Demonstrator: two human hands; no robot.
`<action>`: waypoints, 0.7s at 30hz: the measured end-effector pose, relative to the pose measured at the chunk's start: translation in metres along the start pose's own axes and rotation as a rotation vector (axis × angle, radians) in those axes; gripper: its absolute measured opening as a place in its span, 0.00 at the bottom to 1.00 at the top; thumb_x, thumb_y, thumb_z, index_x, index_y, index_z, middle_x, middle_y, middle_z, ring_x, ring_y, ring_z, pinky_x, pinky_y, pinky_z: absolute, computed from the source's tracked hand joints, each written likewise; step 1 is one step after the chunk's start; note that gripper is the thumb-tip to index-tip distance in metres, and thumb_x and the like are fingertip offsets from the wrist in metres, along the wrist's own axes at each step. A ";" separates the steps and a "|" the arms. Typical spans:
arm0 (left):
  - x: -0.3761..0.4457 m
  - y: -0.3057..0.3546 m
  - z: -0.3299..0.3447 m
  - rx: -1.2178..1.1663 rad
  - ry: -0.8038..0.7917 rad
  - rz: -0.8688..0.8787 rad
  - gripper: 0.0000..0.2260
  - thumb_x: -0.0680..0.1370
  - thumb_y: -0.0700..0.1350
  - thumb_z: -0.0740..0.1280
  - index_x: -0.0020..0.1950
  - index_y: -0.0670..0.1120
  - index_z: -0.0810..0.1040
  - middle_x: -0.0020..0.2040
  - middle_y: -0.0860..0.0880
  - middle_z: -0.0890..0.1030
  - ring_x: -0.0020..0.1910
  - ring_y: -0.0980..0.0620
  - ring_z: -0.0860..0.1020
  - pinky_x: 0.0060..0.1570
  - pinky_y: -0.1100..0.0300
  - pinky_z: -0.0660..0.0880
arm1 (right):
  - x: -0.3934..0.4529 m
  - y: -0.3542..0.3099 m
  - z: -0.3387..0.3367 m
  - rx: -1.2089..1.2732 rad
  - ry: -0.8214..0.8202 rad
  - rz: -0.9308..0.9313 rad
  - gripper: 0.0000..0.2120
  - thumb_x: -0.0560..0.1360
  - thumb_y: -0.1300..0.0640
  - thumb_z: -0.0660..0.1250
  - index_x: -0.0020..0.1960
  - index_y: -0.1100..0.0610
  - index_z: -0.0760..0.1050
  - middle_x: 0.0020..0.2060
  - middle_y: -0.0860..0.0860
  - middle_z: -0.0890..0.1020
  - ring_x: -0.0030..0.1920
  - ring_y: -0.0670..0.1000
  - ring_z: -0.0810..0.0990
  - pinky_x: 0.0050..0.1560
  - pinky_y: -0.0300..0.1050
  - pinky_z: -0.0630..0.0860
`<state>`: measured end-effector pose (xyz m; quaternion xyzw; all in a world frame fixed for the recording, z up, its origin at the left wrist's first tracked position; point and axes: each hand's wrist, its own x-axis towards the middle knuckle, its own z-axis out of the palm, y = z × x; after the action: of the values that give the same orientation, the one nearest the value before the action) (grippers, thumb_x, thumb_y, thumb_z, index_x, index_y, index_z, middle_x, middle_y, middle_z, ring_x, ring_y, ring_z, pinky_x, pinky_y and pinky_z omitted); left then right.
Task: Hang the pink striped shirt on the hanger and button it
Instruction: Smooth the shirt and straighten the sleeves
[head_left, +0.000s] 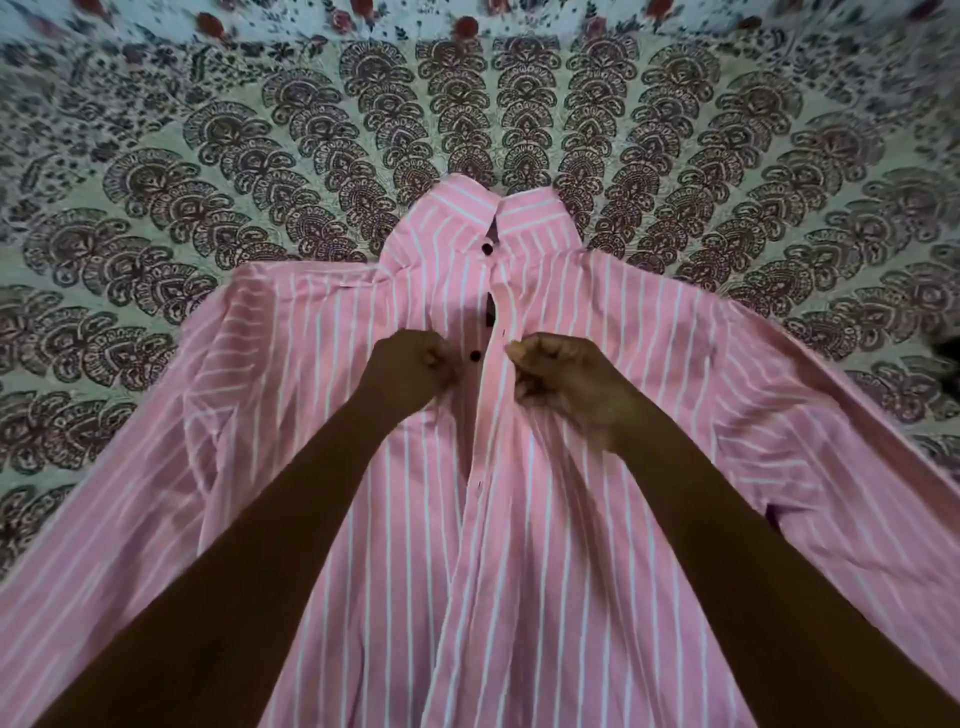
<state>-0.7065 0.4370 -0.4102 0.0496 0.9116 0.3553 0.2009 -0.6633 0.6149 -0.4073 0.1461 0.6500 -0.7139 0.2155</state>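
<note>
The pink striped shirt (322, 415) lies face up and spread out on a patterned bedsheet, collar pointing away from me, sleeves out to both sides. A dark button (487, 248) sits at the collar and a second dark button (475, 355) lower on the left front edge. My left hand (410, 371) pinches the left front edge just beside that second button. My right hand (563, 379) pinches the right front placket opposite it. A dark strip (489, 312) shows through the gap between the two buttons; I cannot tell whether it is the hanger.
The bedsheet (156, 208) with a dark paisley mandala print covers the whole surface around the shirt. A dark object (948, 348) sits at the right edge, cut off by the frame.
</note>
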 end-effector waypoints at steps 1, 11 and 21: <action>-0.001 -0.001 -0.002 -0.067 -0.019 -0.022 0.06 0.71 0.34 0.68 0.40 0.43 0.82 0.30 0.56 0.78 0.34 0.61 0.75 0.34 0.75 0.66 | 0.001 -0.001 0.000 -0.063 -0.041 0.025 0.10 0.75 0.67 0.64 0.36 0.58 0.73 0.26 0.46 0.78 0.26 0.39 0.75 0.31 0.31 0.71; 0.013 0.007 0.012 -0.243 0.155 -0.063 0.08 0.68 0.49 0.72 0.33 0.51 0.75 0.28 0.54 0.74 0.32 0.51 0.73 0.40 0.57 0.70 | -0.002 0.022 -0.018 -0.809 0.309 -0.407 0.17 0.67 0.59 0.63 0.55 0.59 0.78 0.48 0.56 0.79 0.48 0.56 0.78 0.51 0.43 0.71; -0.007 0.100 0.040 0.223 0.241 0.132 0.09 0.71 0.44 0.70 0.41 0.49 0.70 0.44 0.45 0.78 0.47 0.45 0.77 0.46 0.53 0.72 | -0.076 0.008 -0.108 -0.648 0.605 -0.313 0.20 0.71 0.54 0.61 0.61 0.59 0.74 0.58 0.55 0.79 0.57 0.55 0.77 0.57 0.42 0.70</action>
<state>-0.6889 0.5346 -0.3677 0.0883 0.9576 0.2676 0.0597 -0.6012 0.7301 -0.3896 0.1731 0.8873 -0.4234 -0.0596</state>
